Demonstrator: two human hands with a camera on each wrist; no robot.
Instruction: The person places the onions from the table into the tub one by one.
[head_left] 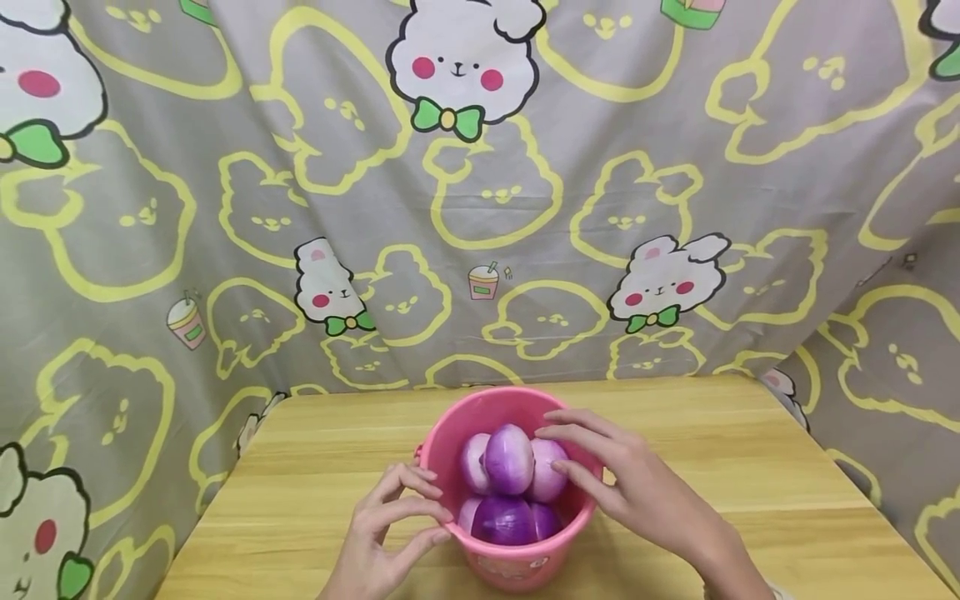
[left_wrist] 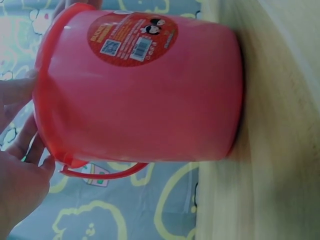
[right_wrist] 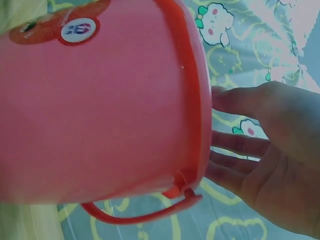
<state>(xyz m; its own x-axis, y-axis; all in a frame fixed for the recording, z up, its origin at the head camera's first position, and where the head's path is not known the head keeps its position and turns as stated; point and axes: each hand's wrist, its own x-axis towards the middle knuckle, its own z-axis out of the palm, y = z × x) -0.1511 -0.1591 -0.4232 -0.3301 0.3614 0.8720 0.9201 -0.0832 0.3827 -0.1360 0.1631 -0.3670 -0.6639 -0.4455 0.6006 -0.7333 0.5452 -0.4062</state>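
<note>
A pink bucket [head_left: 517, 400] stands upright on the table, holding several purple-and-white onions [head_left: 508, 460]. My left hand [head_left: 382, 525] is at the bucket's left rim, index finger and thumb close together there as it holds the edge. In the left wrist view the left hand's fingers [left_wrist: 35, 145] lie against the rim near the handle joint. My right hand [head_left: 637, 475] reaches over the right rim, thumb and fingers apart, with its tips at the rightmost onion [head_left: 550, 479]. From the right wrist view the rim partly hides the right fingertips; the onions are out of sight.
The wood-grain table [head_left: 300, 483] extends around the bucket. A grey curtain [head_left: 510, 225] with rabbit prints hangs behind and at both sides. The bucket's red handle [left_wrist: 110, 174] hangs down against its side.
</note>
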